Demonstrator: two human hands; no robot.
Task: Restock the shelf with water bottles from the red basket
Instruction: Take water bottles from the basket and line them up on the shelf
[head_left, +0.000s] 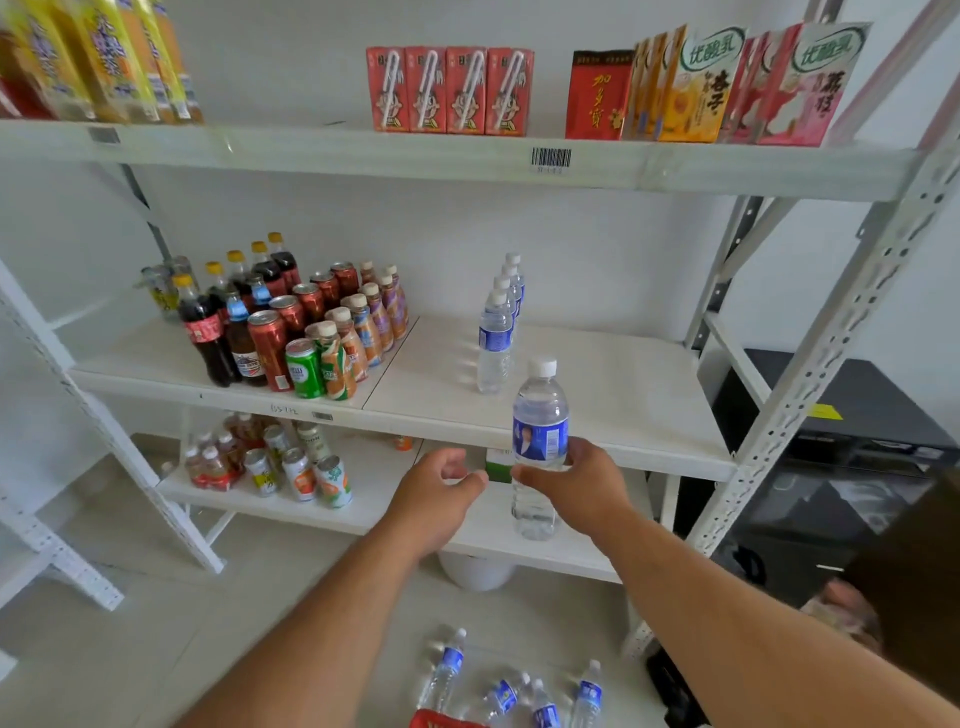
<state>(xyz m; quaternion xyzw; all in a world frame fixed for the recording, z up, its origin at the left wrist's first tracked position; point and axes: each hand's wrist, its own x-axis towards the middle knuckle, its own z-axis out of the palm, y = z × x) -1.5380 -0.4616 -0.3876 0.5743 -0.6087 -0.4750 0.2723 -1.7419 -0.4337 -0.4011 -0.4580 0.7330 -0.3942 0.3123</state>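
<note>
My right hand (582, 488) grips a clear water bottle (537, 415) with a blue label and white cap, upright in the air just in front of the middle shelf (613, 395). A row of several matching water bottles (496, 338) stands on that shelf, running back toward the wall. My left hand (439, 483) hovers beside the held bottle with loosely curled fingers and holds nothing. At the bottom edge, several more water bottles (506, 693) lie in the red basket (441, 719), of which only a strip of rim shows.
Cola bottles, cans and small drink bottles (291, 327) crowd the middle shelf's left half. Cans and bottles (280, 467) stand on the lower shelf. Drink cartons (696, 83) line the top shelf. A metal upright (810, 374) stands at right, with dark boxes (852, 457) behind it.
</note>
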